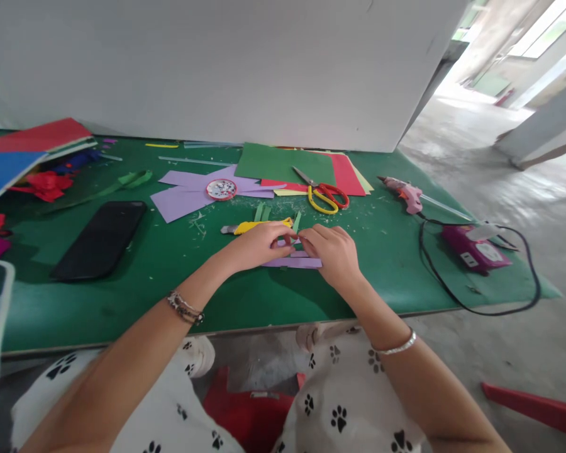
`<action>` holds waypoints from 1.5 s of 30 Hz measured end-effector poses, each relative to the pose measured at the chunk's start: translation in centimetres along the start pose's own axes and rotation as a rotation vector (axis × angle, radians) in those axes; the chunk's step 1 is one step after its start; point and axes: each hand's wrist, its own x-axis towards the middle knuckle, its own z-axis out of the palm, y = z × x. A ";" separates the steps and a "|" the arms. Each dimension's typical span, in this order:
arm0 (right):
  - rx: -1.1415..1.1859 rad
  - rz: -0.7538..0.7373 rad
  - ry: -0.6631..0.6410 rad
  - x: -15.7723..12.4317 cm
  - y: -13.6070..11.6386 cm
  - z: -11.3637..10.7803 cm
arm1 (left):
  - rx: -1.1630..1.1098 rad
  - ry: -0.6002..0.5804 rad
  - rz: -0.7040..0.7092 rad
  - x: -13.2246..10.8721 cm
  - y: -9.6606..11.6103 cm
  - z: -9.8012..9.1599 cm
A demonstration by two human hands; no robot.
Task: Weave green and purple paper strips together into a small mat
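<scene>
My left hand [264, 244] and my right hand [331, 253] meet over the green table, their fingertips almost touching. Each hand is closed in a pinch on small paper strips. Purple strips [292, 262] lie flat beneath the fingers, and narrow green strips [263, 212] stick out just beyond them. What exactly the fingertips grip is partly hidden. A yellow utility knife [249, 226] rests right behind my left hand. Scissors [321, 194] with red and yellow handles lie farther back, partly on a green sheet [283, 165].
A black phone [101, 240] lies left on the table [170, 302]. Purple paper [173, 202] holds a small round dish [221, 189]. At right are a pink glue gun [408, 194], a purple power box [474, 247] and a looping black cable [446, 290]. A white board [193, 69] stands behind.
</scene>
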 end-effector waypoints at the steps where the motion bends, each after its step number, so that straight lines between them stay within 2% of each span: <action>1: -0.007 -0.017 0.032 0.0 0.0 0.0 | -0.003 -0.002 -0.005 0.0 -0.1 0.0; 4: -0.012 -0.039 0.087 0.0 0.0 0.1 | -0.072 0.009 -0.044 0.0 -0.5 0.1; 8: 0.083 0.013 0.040 0.1 -0.1 0.2 | -0.165 0.005 -0.075 0.0 -1.1 0.2; 11: 0.274 0.188 0.013 0.2 -0.1 0.0 | -0.241 0.046 -0.097 -0.1 -1.3 0.1; 15: 0.513 0.448 0.074 0.3 0.3 -0.3 | -0.276 0.075 -0.114 -0.4 -1.2 0.1; 18: 0.552 0.531 -0.035 0.2 0.6 -0.4 | -0.262 0.087 -0.100 -0.6 -1.2 0.2; 22: 0.450 0.457 -0.246 -0.3 0.7 -0.4 | -0.278 0.084 -0.108 -0.6 -1.3 0.3; 26: 0.277 0.295 -0.355 -1.0 0.6 -0.7 | -0.260 0.072 -0.106 -0.6 -1.4 0.4; 29: 0.275 0.263 -0.368 -1.1 0.6 -0.8 | -0.218 0.066 -0.094 -0.5 -1.5 0.6; 35: 0.362 0.325 -0.435 -0.7 0.6 -0.6 | -0.197 0.060 -0.092 -0.5 -1.6 0.8; 41: 0.432 0.320 -0.446 -0.2 0.7 -0.2 | -0.173 0.059 -0.085 -0.5 -1.7 0.8; 45: 0.492 0.360 -0.406 0.5 0.6 0.0 | -0.149 0.061 -0.040 -0.4 -1.7 0.8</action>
